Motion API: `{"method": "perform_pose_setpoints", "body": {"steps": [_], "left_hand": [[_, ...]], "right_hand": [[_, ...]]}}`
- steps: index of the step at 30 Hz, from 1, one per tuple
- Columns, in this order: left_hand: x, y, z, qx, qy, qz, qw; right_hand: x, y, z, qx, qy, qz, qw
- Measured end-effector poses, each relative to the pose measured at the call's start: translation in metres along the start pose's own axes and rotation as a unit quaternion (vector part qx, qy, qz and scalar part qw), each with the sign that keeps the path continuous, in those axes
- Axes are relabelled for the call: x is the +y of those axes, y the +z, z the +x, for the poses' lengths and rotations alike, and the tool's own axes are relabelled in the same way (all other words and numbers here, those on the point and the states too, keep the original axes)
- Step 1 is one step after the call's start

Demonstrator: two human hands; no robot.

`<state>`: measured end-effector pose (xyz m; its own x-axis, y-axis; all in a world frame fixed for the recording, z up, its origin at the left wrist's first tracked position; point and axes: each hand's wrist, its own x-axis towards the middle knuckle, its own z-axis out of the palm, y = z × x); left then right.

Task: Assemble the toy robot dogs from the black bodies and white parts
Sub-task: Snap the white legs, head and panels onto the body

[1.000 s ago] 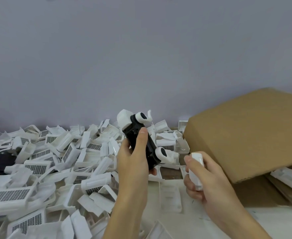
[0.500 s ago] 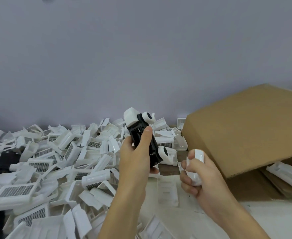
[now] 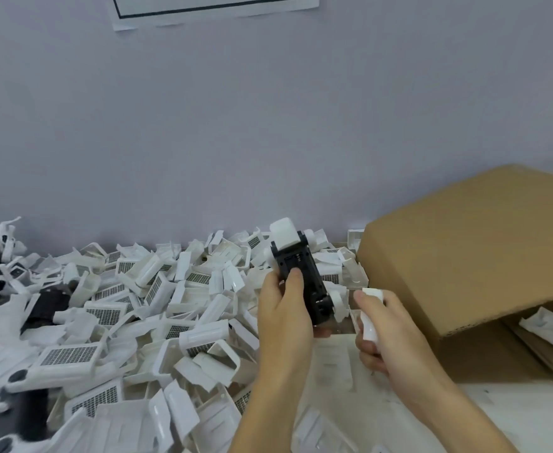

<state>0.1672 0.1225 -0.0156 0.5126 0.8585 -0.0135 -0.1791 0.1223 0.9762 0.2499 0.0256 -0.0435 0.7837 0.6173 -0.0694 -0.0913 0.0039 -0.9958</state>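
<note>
Nearest, lay loose white parts (image 3: 183, 416) strewn across the table (image 3: 513, 416), some with dark grilles. Just above, gripped a black body (image 3: 302, 282) in the left hand (image 3: 283, 308), fingers curled behind it and thumb pressed flat on its upper face; held it off the table, tilted, far end up and leaning left. Carried a white block on that far end and white rounded pieces at both right corners. Close to the right, apart from the body, clutched a small white part (image 3: 370, 313) in the right hand (image 3: 387, 335), fingers wrapped round it, its top poking out above the knuckles. Farther left, spread a heap of white parts (image 3: 115, 299) toward the wall (image 3: 268, 125), with a few dark bodies (image 3: 48, 302) among them. To the right, sat a tilted cardboard box (image 3: 471, 253), more white pieces (image 3: 549, 328) beneath its raised edge. Farthest, hung a sheet (image 3: 213, 9) on the wall.
</note>
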Motion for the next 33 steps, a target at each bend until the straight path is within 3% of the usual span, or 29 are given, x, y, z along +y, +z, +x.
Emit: {"method": "perform_pose_setpoints", "body": {"steps": [6, 12, 16, 18, 21, 28, 33], "left_hand": [[-0.002, 0.004, 0.012, -0.037, 0.054, 0.000, 0.998], [-0.012, 0.005, 0.014, -0.079, 0.112, 0.059, 0.989], [-0.012, 0.014, 0.008, -0.113, 0.086, 0.060, 0.988], [-0.013, 0.019, 0.003, -0.132, 0.075, 0.056, 0.987], [-0.015, 0.024, -0.001, -0.154, 0.120, 0.079, 0.978], [-0.017, 0.021, 0.003, -0.141, 0.168, 0.123, 0.968], [-0.016, 0.021, 0.004, -0.151, 0.209, 0.163, 0.952]], "right_hand": [[-0.001, -0.001, 0.010, 0.048, -0.065, -0.119, 0.990], [0.002, 0.006, 0.010, 0.112, -0.201, -0.118, 0.966], [-0.002, 0.009, 0.009, 0.133, -0.265, -0.102, 0.950], [-0.002, 0.009, 0.009, 0.129, -0.272, -0.102, 0.948], [-0.001, 0.009, 0.010, 0.137, -0.262, -0.108, 0.949], [-0.003, 0.014, 0.005, 0.146, -0.284, -0.162, 0.934], [-0.006, 0.016, 0.002, 0.204, -0.293, -0.169, 0.919]]}}
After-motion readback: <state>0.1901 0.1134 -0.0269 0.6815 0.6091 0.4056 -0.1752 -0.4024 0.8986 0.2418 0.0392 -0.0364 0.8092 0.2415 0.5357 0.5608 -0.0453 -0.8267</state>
